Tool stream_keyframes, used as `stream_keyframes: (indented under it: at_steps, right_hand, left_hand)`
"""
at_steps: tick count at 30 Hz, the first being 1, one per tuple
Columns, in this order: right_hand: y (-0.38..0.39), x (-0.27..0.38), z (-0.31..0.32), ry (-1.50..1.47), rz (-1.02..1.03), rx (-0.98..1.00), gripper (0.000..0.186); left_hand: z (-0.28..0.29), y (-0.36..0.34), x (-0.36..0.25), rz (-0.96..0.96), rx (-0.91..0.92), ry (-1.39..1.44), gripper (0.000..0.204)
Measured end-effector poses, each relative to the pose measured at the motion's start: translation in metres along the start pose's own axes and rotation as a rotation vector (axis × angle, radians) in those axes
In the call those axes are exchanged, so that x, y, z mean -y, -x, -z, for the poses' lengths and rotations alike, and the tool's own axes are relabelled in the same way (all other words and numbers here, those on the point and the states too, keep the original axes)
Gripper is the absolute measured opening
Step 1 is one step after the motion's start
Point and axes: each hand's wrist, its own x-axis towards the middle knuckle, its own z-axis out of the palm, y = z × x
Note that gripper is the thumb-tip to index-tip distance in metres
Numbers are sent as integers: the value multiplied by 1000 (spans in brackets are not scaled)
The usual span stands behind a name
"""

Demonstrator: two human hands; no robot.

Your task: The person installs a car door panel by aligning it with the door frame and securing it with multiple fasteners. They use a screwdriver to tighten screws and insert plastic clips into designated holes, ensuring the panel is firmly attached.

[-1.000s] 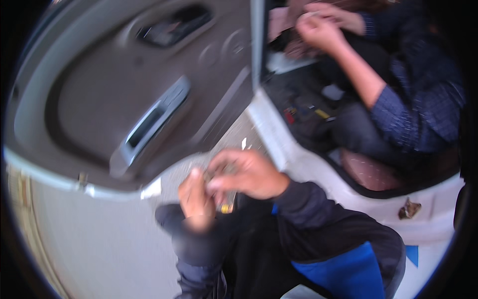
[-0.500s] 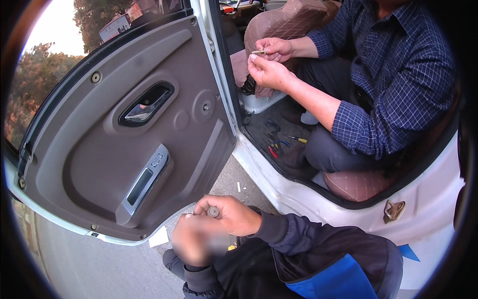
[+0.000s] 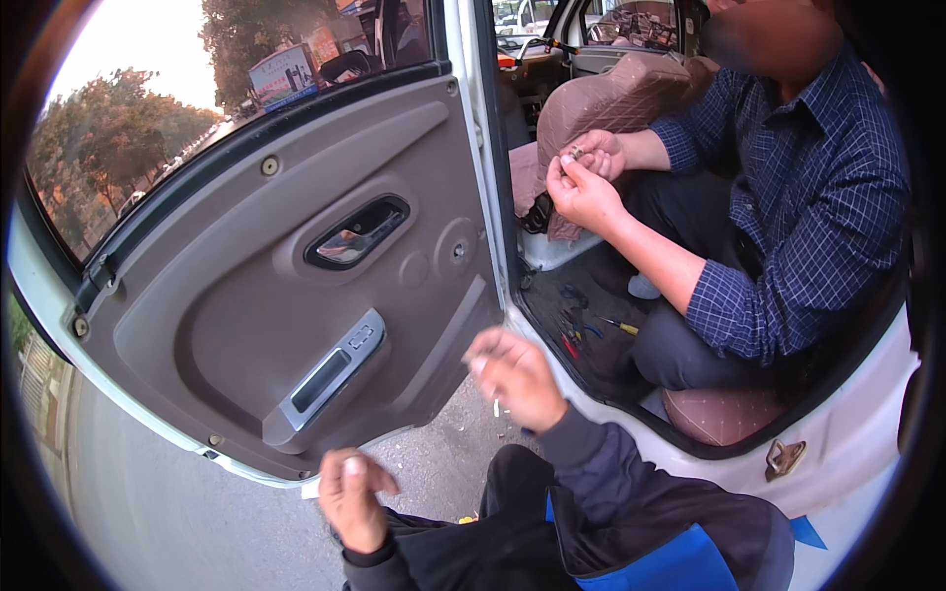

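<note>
My right hand (image 3: 519, 379) is raised beside the lower corner of the open door panel (image 3: 236, 325). Its thumb and fingers are pinched, with something small and blurred at the tips that I cannot make out. My left hand (image 3: 355, 497) is lower and further left, near the door's bottom edge. Its fingers are curled in, and whatever they hold, if anything, is hidden. The panel carries a chrome inner handle (image 3: 360, 236) and a silver-trimmed armrest switch plate (image 3: 330, 376). A co-worker's hands (image 3: 589, 182) hold a small metal piece (image 3: 577, 153).
The co-worker, in a checked shirt (image 3: 808, 236), sits in the vehicle doorway. On the dark floor mat lie a yellow-handled screwdriver (image 3: 621, 326) and red-handled pliers (image 3: 570, 344). A metal striker loop (image 3: 785, 460) juts from the white sill at right.
My hands have parted: the right moved up and right, the left slightly lower. The round washer-like piece seen at my right fingers no longer shows clearly. The view has shifted, placing the door further right.
</note>
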Motion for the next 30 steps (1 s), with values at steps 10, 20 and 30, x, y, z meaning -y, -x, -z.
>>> stream_keyframes:
  at_steps: [10, 20, 30]
  right_hand:
    - [-129, 16, 106, -37, 286, -365, 5]
    - [-227, -52, 158, 434, 374, -478, 16]
    - [-236, -52, 152, 664, 428, -462, 19]
  left_hand:
    - [162, -24, -92, -707, -751, -644, 32]
    - [182, -113, -92, -498, -376, -707, 96]
    - [195, -117, -85, -444, -427, -516, 94]
